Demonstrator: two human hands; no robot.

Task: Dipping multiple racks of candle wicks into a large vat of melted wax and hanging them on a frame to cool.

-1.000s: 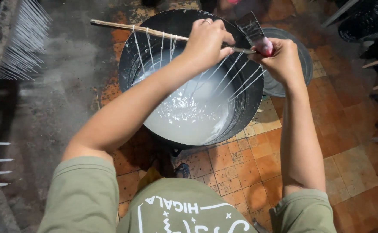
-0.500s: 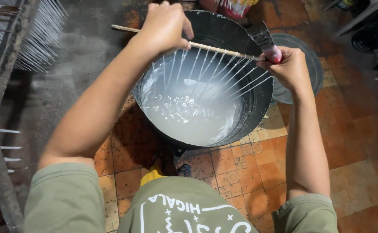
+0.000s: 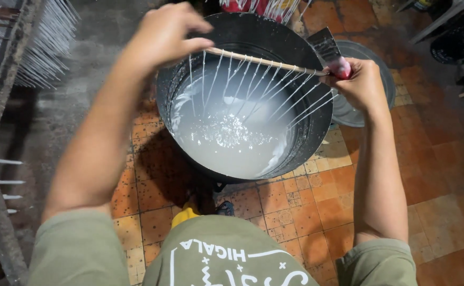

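Behind the left hand (image 3: pixel 163 34), the wooden stick's (image 3: pixel 266 61) far end is hidden.

One package shows: a red and white printed bag or wrapper (image 3: pixel 258 8) at the far edge of the scene, just behind the far rim of the big black tub (image 3: pixel 317 132), cut off by the top edge. No labels, signs or screens are in sight.
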